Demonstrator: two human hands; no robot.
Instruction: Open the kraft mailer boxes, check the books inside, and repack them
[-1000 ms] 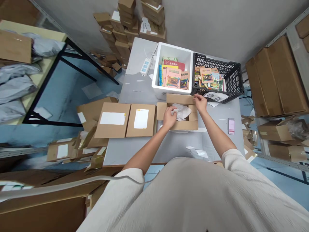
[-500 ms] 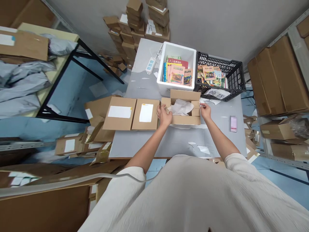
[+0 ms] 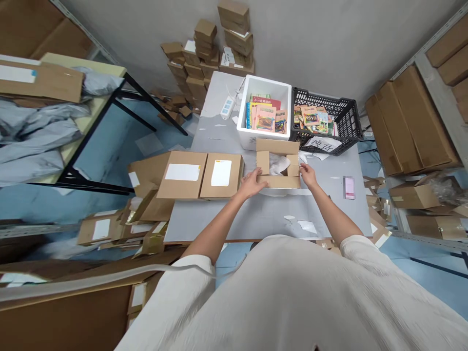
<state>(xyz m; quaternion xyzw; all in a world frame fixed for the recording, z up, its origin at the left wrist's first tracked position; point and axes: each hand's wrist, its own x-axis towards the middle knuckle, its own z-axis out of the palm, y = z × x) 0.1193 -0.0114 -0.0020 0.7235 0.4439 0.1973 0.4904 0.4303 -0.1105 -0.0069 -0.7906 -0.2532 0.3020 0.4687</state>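
Note:
An open cardboard box (image 3: pixel 278 182) sits on the table in front of me, its flaps up or partly folded. White packing paper (image 3: pixel 278 164) lies inside it; whatever is under the paper is hidden. My left hand (image 3: pixel 252 184) grips the box's front left corner, with the thumb at the front flap and the fingers by the left flap. At the right side, my right hand (image 3: pixel 308 175) has its fingertips closed on the box edge beside the right flap. Two closed cardboard boxes with white labels, a wider one (image 3: pixel 181 187) and a narrower one (image 3: pixel 221 192), lie left of my left hand.
Behind the open box stand a white foam box (image 3: pixel 246 132) with books and a black plastic crate (image 3: pixel 351 117) with more books. A power strip (image 3: pixel 227 107) lies at the back left. Paper scraps and a pinkish phone-like object (image 3: pixel 348 187) are on the grey table (image 3: pixel 263 219).
The left flap has tipped inward over the box. My left hand has slid down to the front corner, and my right hand has come down slightly. The packing paper shows less.

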